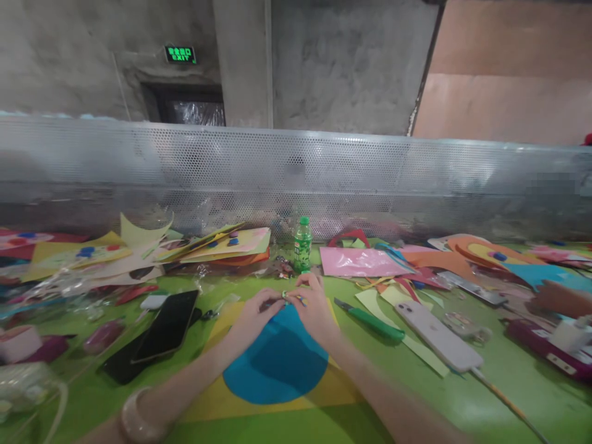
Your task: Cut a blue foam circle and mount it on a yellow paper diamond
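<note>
My left hand (259, 309) and my right hand (314, 311) meet at the top edge of a blue paper shape (275, 364) with a rounded lower edge. The fingers of both are closed together around something small, with bits of yellow, white and blue showing; its kind is too blurred to tell. Beneath the blue paper lies a yellow sheet (208, 401) on the green table (259, 430). A pale bangle (139, 416) circles my left wrist. Just beyond my fingers stands a green bottle (303, 246) with a green cap.
Right of my hands lie a green utility knife (377, 324), paper strips (425, 354) and a white phone (437, 336) on a cable. A dark phone (166, 327) is at the left. Paper piles (226, 246) line the perforated metal barrier (250, 166). A power strip (546, 348) lies far right.
</note>
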`<state>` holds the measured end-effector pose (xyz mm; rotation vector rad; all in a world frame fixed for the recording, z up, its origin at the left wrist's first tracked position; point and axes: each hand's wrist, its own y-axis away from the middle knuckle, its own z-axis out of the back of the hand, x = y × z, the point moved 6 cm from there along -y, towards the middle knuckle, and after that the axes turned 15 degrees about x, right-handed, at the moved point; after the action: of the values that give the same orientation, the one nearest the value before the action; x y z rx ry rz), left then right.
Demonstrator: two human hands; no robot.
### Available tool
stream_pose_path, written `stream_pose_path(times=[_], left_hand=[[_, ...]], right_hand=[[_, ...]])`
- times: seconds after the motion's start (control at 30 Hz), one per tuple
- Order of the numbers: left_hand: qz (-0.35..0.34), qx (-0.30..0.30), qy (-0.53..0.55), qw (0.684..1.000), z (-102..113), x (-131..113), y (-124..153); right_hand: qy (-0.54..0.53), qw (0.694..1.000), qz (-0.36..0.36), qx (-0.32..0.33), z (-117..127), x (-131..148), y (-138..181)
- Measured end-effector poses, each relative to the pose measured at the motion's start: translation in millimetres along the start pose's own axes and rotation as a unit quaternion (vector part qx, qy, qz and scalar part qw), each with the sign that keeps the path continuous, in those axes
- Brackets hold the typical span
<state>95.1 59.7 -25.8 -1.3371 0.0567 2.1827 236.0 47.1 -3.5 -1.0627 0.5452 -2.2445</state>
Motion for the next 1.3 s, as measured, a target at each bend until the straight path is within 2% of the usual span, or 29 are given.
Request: stream_pose_path(times=[0.37, 0.57, 0.9, 0.97, 1.07, 1.13, 1.2, 1.3], left_hand=[[0.008, -0.002, 0.011, 1.000, -1, -5, 3], [0.006, -0.008, 0.012, 1.000, 0, -7, 2], [0.038, 0.002, 0.029, 0.999, 2, 8, -2], [0.045, -0.006, 0.031, 0.998, 4, 12, -2], [0.059, -0.021, 0.039, 0.997, 7, 14, -1], [0.070, -0.029, 0.040, 0.996, 9, 15, -1], [0.080, -0.034, 0.041, 0.995, 11, 17, -1], [0.084, -0.044, 0.043, 0.995, 13, 19, -1]], right_hand=[[-0.021, 0.998, -0.052, 0.004, 1, -12, 0], [-0.065, 0.993, -0.095, 0.028, -1, -17, -1], [-0.032, 0.997, -0.040, 0.057, -8, -12, -1], [-0.016, 0.999, -0.034, 0.031, 1, -17, -4], [0.020, 0.998, -0.036, -0.047, 28, -33, -10], [0.066, 0.995, -0.037, -0.066, 44, -45, -13], [0.097, 0.994, -0.050, -0.021, 51, -57, -16], [0.135, 0.980, -0.090, 0.118, 40, -72, -15]])
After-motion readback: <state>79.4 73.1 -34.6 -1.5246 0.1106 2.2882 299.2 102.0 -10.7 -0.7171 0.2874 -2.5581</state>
